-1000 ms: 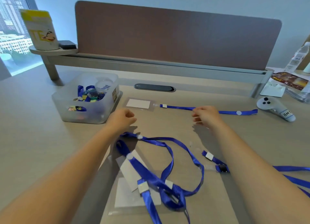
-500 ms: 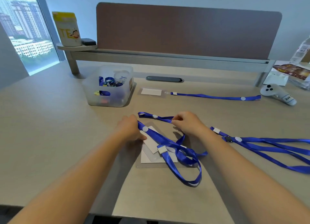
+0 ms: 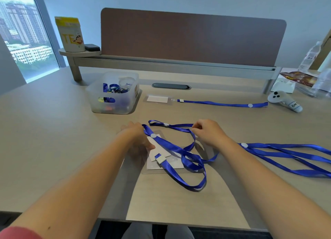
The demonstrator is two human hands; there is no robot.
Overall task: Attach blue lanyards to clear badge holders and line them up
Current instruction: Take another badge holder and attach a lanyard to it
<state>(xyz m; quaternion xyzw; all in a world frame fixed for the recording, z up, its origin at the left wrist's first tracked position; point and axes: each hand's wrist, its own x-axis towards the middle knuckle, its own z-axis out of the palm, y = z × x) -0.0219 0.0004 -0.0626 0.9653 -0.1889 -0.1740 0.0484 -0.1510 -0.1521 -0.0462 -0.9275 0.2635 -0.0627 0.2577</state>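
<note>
Our left hand (image 3: 136, 133) grips one end of the tangled lanyard (image 3: 172, 145); our right hand (image 3: 208, 131) pinches its strap further right. The strap runs left-right between them, over the badge holders (image 3: 176, 164) on the worktop (image 3: 53, 140).

Large yellow letters "TE", cut off by a cartoon figure, on the white and yellow pouch (image 3: 71, 34) at about 10 o'clock on the small shelf above the table (image 3: 53, 140). Handwritten "Hee", possibly longer, on a white label on the handle of the grey controller (image 3: 284, 100) at about 2 o'clock. Print on the brown packet (image 3: 298, 77) and on the water bottle (image 3: 310, 56) at far right too blurred to read.
</note>
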